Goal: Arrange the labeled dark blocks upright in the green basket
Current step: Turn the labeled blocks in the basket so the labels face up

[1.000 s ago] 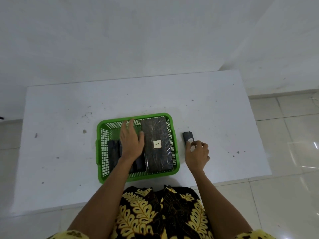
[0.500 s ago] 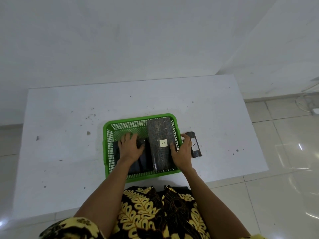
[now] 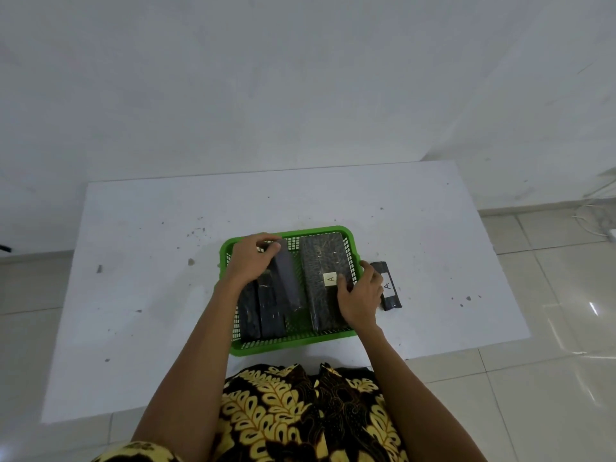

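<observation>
The green basket [image 3: 289, 345] was seen to be of perforated plastic mesh with a smooth rim. The dark blocks [image 3: 321, 278] were wrapped in glossy clear film, each marked with a matt paper label [image 3: 330, 279]. The tabletop [image 3: 150, 261] was matt white and speckled; the floor [image 3: 550, 378] was of glossy tile.

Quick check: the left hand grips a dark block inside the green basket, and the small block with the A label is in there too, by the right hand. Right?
Not quite. The small block with the A label lies on the table, just outside the green basket, as the head view shows. The rest holds: the left hand grips a dark block inside the basket, and the right hand is beside the small one.
</observation>
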